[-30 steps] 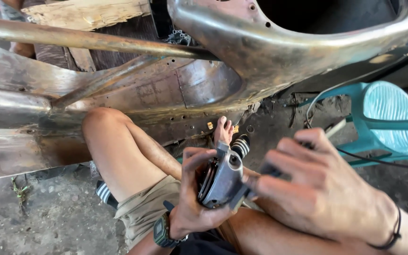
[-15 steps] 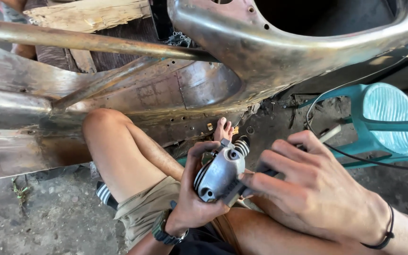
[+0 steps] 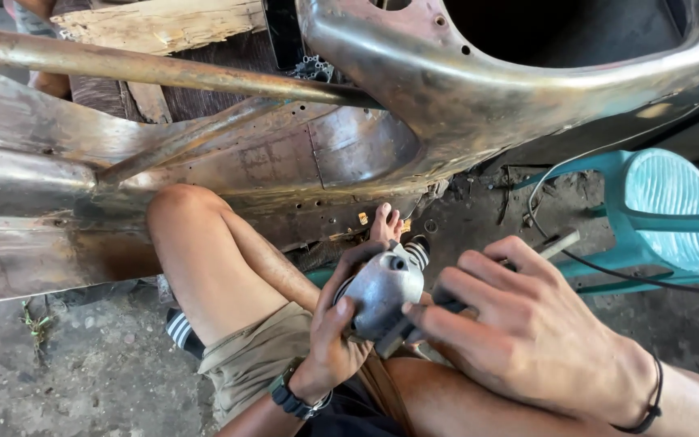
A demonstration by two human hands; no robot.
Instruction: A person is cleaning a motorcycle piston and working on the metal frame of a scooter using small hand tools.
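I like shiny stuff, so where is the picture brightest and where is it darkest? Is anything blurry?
Head view: sunlight gleams on the curved metal body panel and the right hand; the hollow above is nearly black; the silver tool in the left hand looks sharp, with only slight softness at the edges of the picture.

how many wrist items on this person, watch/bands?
2. A black watch on the left wrist, below the left hand; a thin black cord band on the right wrist, behind the right hand. Forearms beyond the frame are unseen.

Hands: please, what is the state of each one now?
Left hand: closed around the grey angle grinder head.
Right hand: closed on a dark tool at the grinder.
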